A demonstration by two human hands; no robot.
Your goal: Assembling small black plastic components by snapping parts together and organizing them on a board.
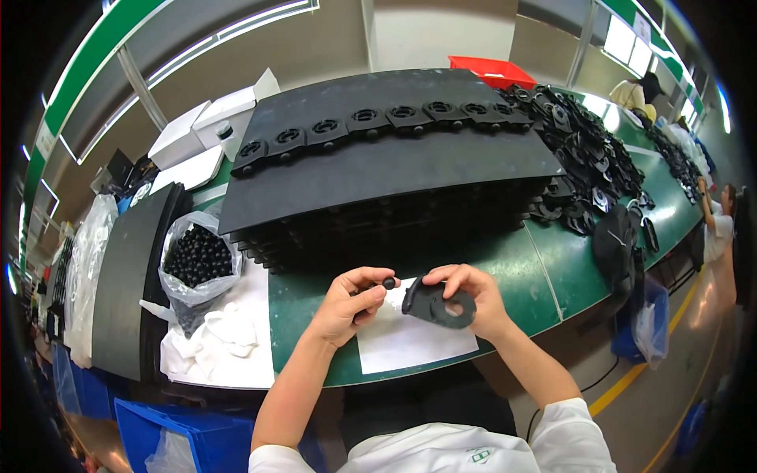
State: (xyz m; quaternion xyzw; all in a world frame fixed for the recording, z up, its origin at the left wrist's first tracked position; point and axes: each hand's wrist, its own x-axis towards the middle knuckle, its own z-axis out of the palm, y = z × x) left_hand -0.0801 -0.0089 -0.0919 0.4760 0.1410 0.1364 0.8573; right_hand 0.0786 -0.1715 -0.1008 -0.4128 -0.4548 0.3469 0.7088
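Note:
Between the thumb and forefinger of my left hand (pixel 347 306) is a small black ball (pixel 389 283). A black plastic part with a round ring-shaped end (pixel 440 304) is gripped in my right hand (pixel 478 293), its ring facing down and right. The ball and the part are close together but apart, over a white paper sheet (pixel 410 345) at the table's front edge. Beyond my hands, a row of similar black parts (pixel 365 120) lies on the top sheet of a stack of black boards (pixel 386 169).
To the left stands a clear bag of black balls (pixel 200 258), beside crumpled white cloth (pixel 217 339). A big heap of black parts (pixel 587 146) covers the green table (pixel 505 264) at right, with a red bin (pixel 493 71) behind. Blue bins (pixel 185 437) sit below. Another person works far right.

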